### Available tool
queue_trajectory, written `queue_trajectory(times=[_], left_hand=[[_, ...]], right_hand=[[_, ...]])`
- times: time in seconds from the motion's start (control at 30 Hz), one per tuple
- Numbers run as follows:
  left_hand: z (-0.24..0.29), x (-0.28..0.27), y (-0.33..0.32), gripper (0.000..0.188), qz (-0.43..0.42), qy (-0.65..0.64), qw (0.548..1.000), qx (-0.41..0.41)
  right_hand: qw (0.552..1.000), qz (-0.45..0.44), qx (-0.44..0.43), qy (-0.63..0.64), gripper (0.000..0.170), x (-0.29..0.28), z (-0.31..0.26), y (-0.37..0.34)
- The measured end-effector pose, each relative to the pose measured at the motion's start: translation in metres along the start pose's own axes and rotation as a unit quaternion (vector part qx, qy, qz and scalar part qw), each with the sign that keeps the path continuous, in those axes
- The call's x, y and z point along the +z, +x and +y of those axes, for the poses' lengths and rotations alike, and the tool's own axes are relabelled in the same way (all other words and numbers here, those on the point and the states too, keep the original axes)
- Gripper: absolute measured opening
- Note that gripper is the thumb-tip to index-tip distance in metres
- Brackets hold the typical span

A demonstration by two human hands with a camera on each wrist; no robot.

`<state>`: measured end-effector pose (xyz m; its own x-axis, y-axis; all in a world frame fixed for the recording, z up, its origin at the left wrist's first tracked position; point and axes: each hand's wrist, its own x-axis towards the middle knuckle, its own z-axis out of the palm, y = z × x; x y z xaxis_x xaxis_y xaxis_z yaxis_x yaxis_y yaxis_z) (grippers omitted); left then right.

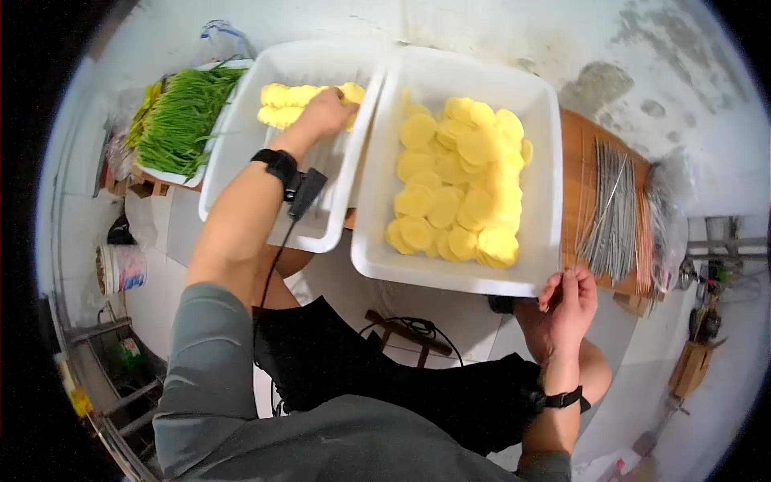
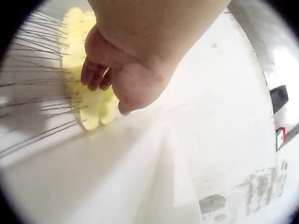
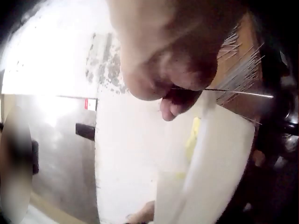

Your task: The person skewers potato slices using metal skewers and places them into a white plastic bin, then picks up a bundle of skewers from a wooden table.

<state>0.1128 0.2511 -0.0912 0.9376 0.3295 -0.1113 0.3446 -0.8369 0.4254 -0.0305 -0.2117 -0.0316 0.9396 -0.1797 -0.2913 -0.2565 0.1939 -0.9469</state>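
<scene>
My left hand (image 1: 325, 114) reaches into the left white tub (image 1: 226, 173), its fingers curled at the right end of the rows of skewered yellow potato slices (image 1: 283, 96). In the left wrist view thin metal skewers (image 2: 35, 84) stick out from these slices (image 2: 74, 39), and the hand (image 2: 126, 70) covers part of them. At the near right corner of the right white tub (image 1: 458, 283), my right hand (image 1: 566, 309) pinches a single thin metal skewer (image 3: 238, 92), its bare end showing in the right wrist view. Loose potato slices (image 1: 446, 205) lie piled in the right tub.
A bundle of metal skewers (image 1: 610, 213) lies on the brown board (image 1: 572, 169) at right, near a clear plastic bag (image 1: 671, 193). Skewered green stalks (image 1: 189, 116) fill a white tray at far left. A bucket (image 1: 122, 269) stands on the floor at left.
</scene>
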Motion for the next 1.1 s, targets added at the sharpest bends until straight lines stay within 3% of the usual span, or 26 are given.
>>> queue_trajectory(times=[0.03,0.1,0.23,0.33,0.37,0.4,0.43,0.5,0.67,0.8,0.87,0.9,0.97,1.1], left_hand=[[0.006,-0.003,-0.002,0.058,-0.006,-0.002,1.0,0.005],[0.025,-0.013,-0.003,0.052,0.094,-0.025,0.995,0.036],[0.096,-0.025,-0.029,0.043,0.133,-0.067,0.981,0.125],[0.133,-0.016,-0.054,0.034,-0.108,-0.019,0.974,0.2],[0.144,-0.009,-0.067,0.036,-0.157,0.048,0.959,0.233],[0.155,0.0,-0.075,0.04,-0.228,0.12,0.94,0.222],[0.164,0.007,-0.083,0.044,-0.292,0.162,0.919,0.209],[0.163,0.033,-0.086,0.046,-0.338,0.233,0.879,0.245],[0.145,0.058,-0.076,0.054,-0.365,0.213,0.886,0.189],[0.141,0.069,-0.086,0.051,-0.372,0.202,0.874,0.238],[0.148,0.07,-0.099,0.049,-0.272,0.224,0.902,0.248],[0.147,0.073,-0.1,0.049,-0.277,0.225,0.901,0.247],[0.147,0.075,-0.096,0.048,-0.294,0.242,0.881,0.282],[0.147,0.082,-0.084,0.055,-0.36,0.304,0.844,0.256]], right_hand=[[1.0,0.008,0.0,-0.002,0.007,-0.004,-0.004,0.006],[0.997,0.004,0.005,-0.073,0.01,-0.022,-0.015,0.021],[0.987,0.02,0.005,-0.16,0.014,-0.04,-0.037,0.07],[0.986,0.0,-0.004,-0.168,0.021,-0.075,0.004,0.139],[0.943,0.013,-0.041,-0.331,0.026,-0.078,0.019,0.156],[0.872,0.022,-0.075,-0.484,0.033,-0.078,0.029,0.163],[0.876,0.014,-0.072,-0.477,0.033,-0.074,0.036,0.162],[0.822,-0.002,-0.09,-0.563,0.043,-0.06,0.054,0.159],[0.778,-0.047,-0.076,-0.622,0.039,-0.05,0.065,0.16],[0.792,-0.047,-0.084,-0.603,0.033,-0.052,0.074,0.176],[0.791,-0.042,-0.1,-0.602,0.031,-0.054,0.078,0.178],[0.792,-0.043,-0.095,-0.601,0.031,-0.054,0.078,0.175],[0.835,-0.037,-0.101,-0.54,0.032,-0.052,0.073,0.173],[0.831,-0.025,-0.098,-0.547,0.031,-0.05,0.071,0.173]])
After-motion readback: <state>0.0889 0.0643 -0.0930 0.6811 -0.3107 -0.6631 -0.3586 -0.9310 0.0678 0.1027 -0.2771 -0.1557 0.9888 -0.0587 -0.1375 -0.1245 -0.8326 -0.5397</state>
